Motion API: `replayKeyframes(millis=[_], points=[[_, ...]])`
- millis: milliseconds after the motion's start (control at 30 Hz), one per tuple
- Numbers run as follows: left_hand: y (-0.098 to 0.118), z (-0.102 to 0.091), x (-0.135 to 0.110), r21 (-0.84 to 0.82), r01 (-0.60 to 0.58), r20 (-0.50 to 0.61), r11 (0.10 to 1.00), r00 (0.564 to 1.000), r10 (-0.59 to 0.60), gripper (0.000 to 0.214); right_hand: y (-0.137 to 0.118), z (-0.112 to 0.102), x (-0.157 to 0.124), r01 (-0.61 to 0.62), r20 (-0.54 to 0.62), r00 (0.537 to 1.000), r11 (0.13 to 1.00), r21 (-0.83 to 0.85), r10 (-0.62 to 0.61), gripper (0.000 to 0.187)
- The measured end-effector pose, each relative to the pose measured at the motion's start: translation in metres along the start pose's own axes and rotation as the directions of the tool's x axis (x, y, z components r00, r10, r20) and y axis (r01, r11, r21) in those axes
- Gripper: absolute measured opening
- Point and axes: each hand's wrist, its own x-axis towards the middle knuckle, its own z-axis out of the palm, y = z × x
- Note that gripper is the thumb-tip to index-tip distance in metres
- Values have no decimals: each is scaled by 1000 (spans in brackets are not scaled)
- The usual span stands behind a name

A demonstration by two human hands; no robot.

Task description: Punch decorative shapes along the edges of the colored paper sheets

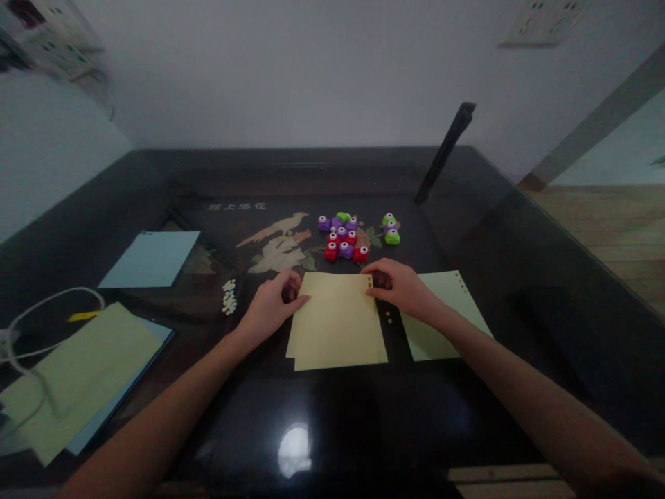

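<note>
My left hand [273, 305] and right hand [405, 287], curled nearly closed, pinched pale-yellow rectangular paper sheets [335, 322] between them, side edges ran away from me, long axis unclear, punched corner [371, 278] by my right thumb.

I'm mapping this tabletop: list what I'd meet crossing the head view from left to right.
Lower-left yellow-green sheet, upper blue sheet, small pale pieces, left hand, yellow sheets, right hand, pale green sheet.
</note>
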Motion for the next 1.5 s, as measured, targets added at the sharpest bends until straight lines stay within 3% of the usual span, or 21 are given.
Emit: replayKeyframes(millis=[133,267,433,767,967,1167,1500], points=[[4,0,-1,-280,101,4,955,995,-105,25,1,-1,2,-90,20,996,972,219,87,33],[10,-2,0,-470,188,43,862,981,-191,27,-1,-6,1,-189,113,982,855,484,153,48],[19,-5,-4,-585,248,37,772,959,-280,32,-9,-15,-2,-342,316,931,741,578,183,28],[20,1,-5,-593,365,284,718,929,-238,36,-5,-11,-4,-401,377,902,729,554,210,21],[15,2,-5,-606,382,317,698,921,-228,34,-4,-12,-5,-391,388,902,733,556,187,21],[11,0,-4,-513,364,317,777,922,-222,38,-6,-14,-5,-382,393,904,737,558,171,23],[8,-3,-4,-484,375,390,790,901,-189,38,-8,-14,-7,-383,407,899,743,548,163,22]])
